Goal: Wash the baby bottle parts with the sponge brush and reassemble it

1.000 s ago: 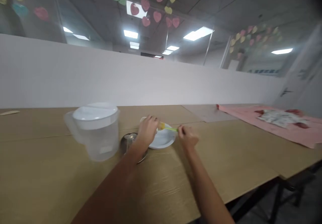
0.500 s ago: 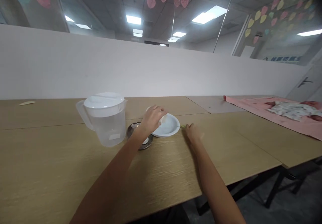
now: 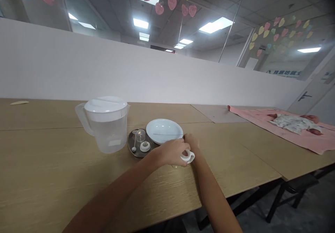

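Observation:
My left hand (image 3: 174,152) is closed around a clear baby bottle with a white handle (image 3: 190,158), held tilted low over the table in front of the white bowl (image 3: 164,121). Most of the bottle is hidden by the fingers. My right hand (image 3: 191,142) is at the bowl's right edge with its fingers curled; what they grip, if anything, is hidden. A thin dark line crosses the bowl. Left of the bowl, a metal tray (image 3: 136,154) carries a teat with its white ring (image 3: 145,146), a clear cap (image 3: 140,135) and a small white scoop (image 3: 134,149).
A lidded clear plastic pitcher (image 3: 110,131) stands left of the tray. At the right, a pink cloth (image 3: 253,117) bears a baby-like figure in patterned clothes (image 3: 288,123). A flat pale object (image 3: 19,102) lies far left. A white wall (image 3: 157,75) runs behind the table.
My left hand has come from above the bowl toward me and to the right, bringing the bottle with it. My right hand stays near the bowl's right edge. The tray's contents are now uncovered.

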